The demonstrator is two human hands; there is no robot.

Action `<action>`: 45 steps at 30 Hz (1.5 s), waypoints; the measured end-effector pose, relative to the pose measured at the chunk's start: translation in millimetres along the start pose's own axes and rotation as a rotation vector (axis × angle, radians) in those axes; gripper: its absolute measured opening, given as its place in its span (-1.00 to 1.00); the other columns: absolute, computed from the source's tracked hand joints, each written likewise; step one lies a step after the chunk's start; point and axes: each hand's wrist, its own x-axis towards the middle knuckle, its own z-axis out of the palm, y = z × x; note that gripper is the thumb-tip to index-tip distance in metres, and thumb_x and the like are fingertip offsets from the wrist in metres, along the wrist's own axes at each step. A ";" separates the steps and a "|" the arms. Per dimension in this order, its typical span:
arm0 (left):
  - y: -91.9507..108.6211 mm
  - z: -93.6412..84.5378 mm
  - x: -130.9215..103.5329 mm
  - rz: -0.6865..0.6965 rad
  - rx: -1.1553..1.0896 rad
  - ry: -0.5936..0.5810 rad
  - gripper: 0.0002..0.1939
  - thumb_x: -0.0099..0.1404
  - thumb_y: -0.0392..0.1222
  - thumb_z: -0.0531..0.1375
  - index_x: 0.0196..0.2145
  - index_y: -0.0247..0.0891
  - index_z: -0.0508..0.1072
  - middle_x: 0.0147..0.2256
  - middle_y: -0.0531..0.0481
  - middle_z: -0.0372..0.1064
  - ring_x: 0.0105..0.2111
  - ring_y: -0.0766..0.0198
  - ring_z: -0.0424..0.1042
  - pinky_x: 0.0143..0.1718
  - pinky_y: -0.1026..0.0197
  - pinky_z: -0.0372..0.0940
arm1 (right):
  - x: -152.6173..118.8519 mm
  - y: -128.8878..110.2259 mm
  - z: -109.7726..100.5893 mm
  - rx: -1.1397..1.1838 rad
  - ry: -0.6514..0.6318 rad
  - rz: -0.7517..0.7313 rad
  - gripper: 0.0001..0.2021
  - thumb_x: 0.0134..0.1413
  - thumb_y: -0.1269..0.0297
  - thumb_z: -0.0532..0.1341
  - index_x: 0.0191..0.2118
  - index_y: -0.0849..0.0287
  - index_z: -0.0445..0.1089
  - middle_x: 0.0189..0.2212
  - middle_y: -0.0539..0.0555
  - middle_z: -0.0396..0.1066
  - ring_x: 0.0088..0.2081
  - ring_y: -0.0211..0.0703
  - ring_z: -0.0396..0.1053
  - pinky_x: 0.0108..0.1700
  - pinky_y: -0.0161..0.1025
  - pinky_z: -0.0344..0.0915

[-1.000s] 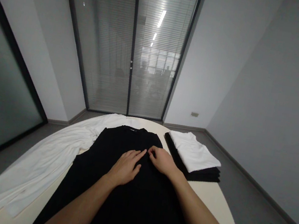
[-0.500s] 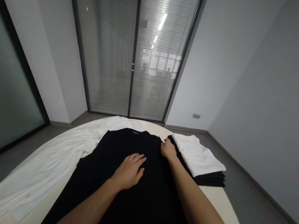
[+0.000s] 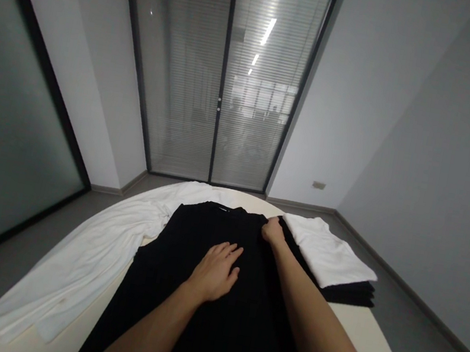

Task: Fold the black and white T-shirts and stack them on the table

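Observation:
A black T-shirt [image 3: 187, 246] lies spread out over the table, its collar at the far end. My left hand [image 3: 216, 272] rests flat on the middle of it, fingers stretched out and holding nothing. Farther off, my right hand [image 3: 273, 230] is closed on the shirt's right shoulder edge; its fingertips are partly hidden. Just right of that hand sits a pile of folded black garments [image 3: 350, 293], with a folded white garment [image 3: 328, 252] on top.
A loose, wrinkled white cloth [image 3: 99, 255] covers the left side of the pale round table [image 3: 373, 343] and hangs along its rim. Beyond the table stand glass panels with blinds [image 3: 193, 73] and a grey wall with a socket [image 3: 319, 185].
The whole view has shifted, so the table and shirt appear farther right. Both hands keep nearly the same places on the shirt.

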 end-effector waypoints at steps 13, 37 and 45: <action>-5.1 -2.8 6.9 -0.225 0.070 0.211 -0.51 0.46 -0.07 0.02 0.26 -0.30 0.32 0.31 -0.21 0.20 0.32 -0.09 0.14 0.35 -0.17 0.03 | -18.7 -3.6 3.8 0.019 0.011 0.084 -0.57 0.35 0.34 -0.05 0.24 0.41 0.18 0.06 0.50 0.40 0.09 0.18 0.45 0.06 0.00 0.34; -172.5 -79.3 48.5 -0.979 0.146 0.106 -0.70 0.28 -0.14 0.14 -0.10 -0.30 0.51 -0.01 -0.39 0.51 0.00 -0.17 0.51 -0.14 0.00 0.39 | -10.3 12.8 1.4 0.112 0.000 0.023 -0.73 0.27 0.27 0.13 -0.01 0.21 0.46 -0.08 0.26 0.55 0.02 0.06 0.50 -0.05 -0.21 0.35; -171.1 -89.8 39.6 -0.944 0.232 0.190 -0.66 0.41 -0.15 -0.02 0.02 -0.30 0.40 -0.03 -0.38 0.50 -0.02 -0.17 0.50 -0.13 -0.06 0.37 | -16.5 6.7 2.2 0.064 0.025 0.064 -0.67 0.35 0.24 0.07 0.15 0.15 0.26 -0.03 0.27 0.50 0.01 0.09 0.49 -0.05 -0.12 0.36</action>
